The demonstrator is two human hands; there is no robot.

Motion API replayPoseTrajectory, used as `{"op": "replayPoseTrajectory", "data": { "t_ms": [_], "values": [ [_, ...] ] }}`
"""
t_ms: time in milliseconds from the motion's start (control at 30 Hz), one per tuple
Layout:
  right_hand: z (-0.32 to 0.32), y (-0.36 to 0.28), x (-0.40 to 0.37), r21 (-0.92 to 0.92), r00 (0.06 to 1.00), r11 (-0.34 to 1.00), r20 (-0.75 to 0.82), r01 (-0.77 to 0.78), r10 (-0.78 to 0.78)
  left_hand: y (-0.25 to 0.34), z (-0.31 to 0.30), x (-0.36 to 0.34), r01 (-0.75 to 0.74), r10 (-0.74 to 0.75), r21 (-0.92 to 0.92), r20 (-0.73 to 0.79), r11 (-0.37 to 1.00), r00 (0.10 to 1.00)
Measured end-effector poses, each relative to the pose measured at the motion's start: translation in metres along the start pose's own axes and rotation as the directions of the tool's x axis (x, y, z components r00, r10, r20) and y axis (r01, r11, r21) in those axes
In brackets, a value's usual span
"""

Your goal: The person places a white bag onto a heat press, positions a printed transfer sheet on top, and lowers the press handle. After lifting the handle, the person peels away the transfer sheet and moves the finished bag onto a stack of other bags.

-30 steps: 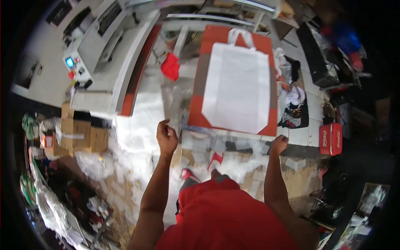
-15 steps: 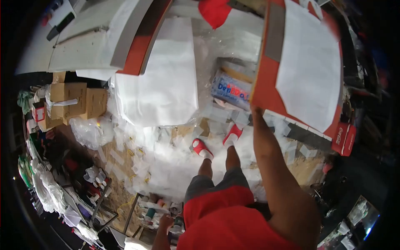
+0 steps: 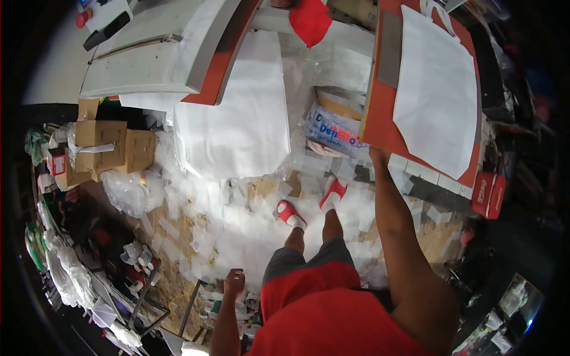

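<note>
From my remote post, I see the person's right hand (image 3: 379,155) at the near edge of a flat rust-red board (image 3: 389,121), between two and three o'clock, apparently to steady or guide it; the fingertips are obscured, so whether they are clamped on it I cannot tell. The left hand (image 3: 234,282) hangs near seven o'clock, fingers loosely parted, holding nothing I can make out. On the board, toward two o'clock, a white fabric-like bag (image 3: 436,92) with looped handles lies spread out, likely to keep its panel smooth, its handles pointing away from the body, perhaps clear of the main face. Just beside the right hand, a carton with blue and red lettering (image 3: 335,133) sits near one o'clock. At eleven, a broad white flat piece (image 3: 237,118) rests over clear plastic, which probably shields it from the scrap-strewn floor (image 3: 163,231), partly beneath a large pale-grey machine (image 3: 142,65) at ten.
</note>
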State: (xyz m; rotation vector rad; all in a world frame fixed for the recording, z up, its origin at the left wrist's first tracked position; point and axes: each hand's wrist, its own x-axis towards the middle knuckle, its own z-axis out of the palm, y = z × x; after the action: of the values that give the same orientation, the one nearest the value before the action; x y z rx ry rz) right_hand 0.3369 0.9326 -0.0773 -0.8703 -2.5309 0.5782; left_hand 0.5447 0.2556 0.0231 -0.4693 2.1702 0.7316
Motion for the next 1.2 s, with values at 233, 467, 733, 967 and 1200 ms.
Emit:
{"op": "replayPoseTrajectory", "data": {
  "t_ms": [233, 467, 733, 967, 1200],
  "values": [
    [0.043, 0.054, -0.018, -0.287, 0.973, 0.957, 0.209, -0.038, 0.101, 0.042, 0.014, -0.012, 0.046, -0.044, -0.052, 0.037, 0.998, 0.998],
    [0.025, 0.045, -0.022, -0.269, 0.997, 0.961, 0.029, -0.060, 0.071, 0.035, 0.026, -0.028, 0.069, -0.081, 0.130, 0.088, 0.989, 0.993],
    [-0.183, -0.126, -0.046, 0.323, 0.846, 0.871, 0.269, 0.371, -0.460, 0.091, 0.033, -0.001, -0.043, 0.039, 0.074, 0.045, 0.996, 0.998],
    [-0.342, -0.128, 0.042, 0.692, 0.953, 0.677, 0.299, -0.249, 0.045, 0.296, 0.011, 0.018, -0.423, 0.423, 0.016, -0.060, 0.906, 0.904],
    [-0.321, -0.028, 0.192, 0.710, 0.964, 0.693, -0.081, -0.123, 0.254, 0.525, -0.004, 0.001, -0.807, 0.774, -0.145, -0.230, 0.572, 0.590]
  ]
}}
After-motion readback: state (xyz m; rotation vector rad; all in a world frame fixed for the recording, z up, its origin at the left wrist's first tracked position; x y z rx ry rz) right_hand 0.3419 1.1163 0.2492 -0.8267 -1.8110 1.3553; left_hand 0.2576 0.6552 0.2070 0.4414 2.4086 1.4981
